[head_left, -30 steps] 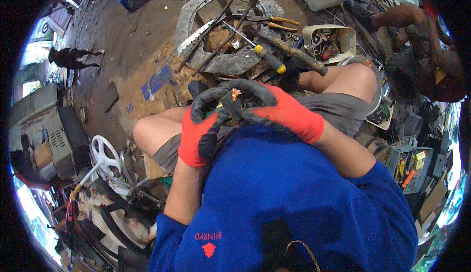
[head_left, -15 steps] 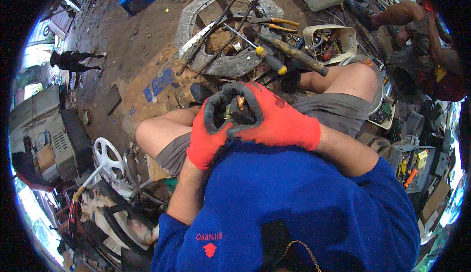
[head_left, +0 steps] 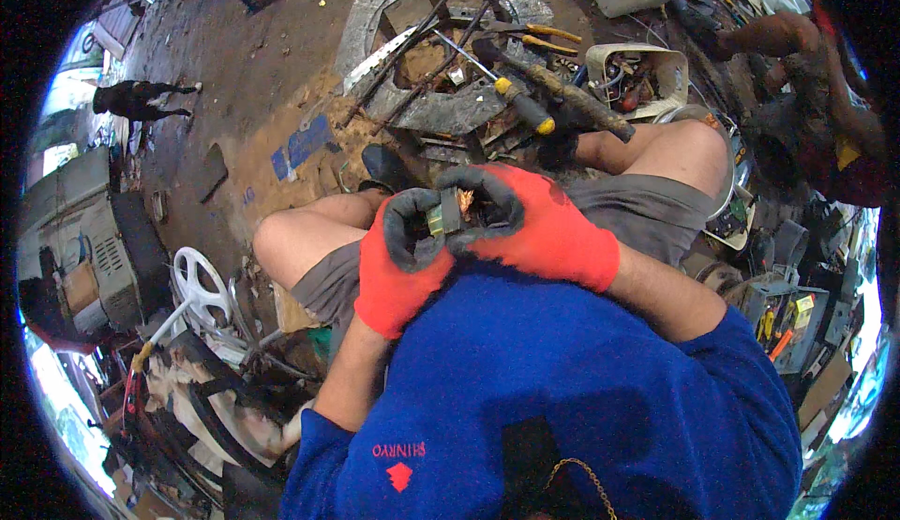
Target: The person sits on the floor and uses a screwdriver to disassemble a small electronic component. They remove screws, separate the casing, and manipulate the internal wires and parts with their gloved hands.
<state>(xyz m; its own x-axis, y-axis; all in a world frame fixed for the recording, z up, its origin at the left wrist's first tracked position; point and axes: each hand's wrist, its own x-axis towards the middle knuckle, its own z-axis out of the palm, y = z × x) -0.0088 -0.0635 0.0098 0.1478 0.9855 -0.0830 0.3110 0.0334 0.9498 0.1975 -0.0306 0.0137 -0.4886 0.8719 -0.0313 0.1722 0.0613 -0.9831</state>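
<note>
Both my hands wear red gloves with black palms and fingers. Close in front of my blue shirt, they hold a small dark block with copper wire (head_left: 452, 211) between them. Frayed copper-coloured strands show at its right side, and a greenish-yellow patch at its left. My left hand (head_left: 405, 256) has its fingers curled round the left end. My right hand (head_left: 539, 229) curls over the right side, thumb below and fingers above. The fingers hide much of the block, and its exact kind cannot be made out.
Beyond my crossed legs lies an octagonal metal frame (head_left: 361, 37) with rods across it. A yellow-black screwdriver (head_left: 525, 105), pliers (head_left: 548, 39) and a wooden handle (head_left: 591, 112) lie there. A white bin (head_left: 680, 75) holds parts. Another person (head_left: 787, 37) sits at the right; a black dog (head_left: 141, 100) stands left.
My hands have drawn slightly apart and tilted, so more of the block shows between them. The copper strands sit a little lower and further right. The whole view has shifted slightly.
</note>
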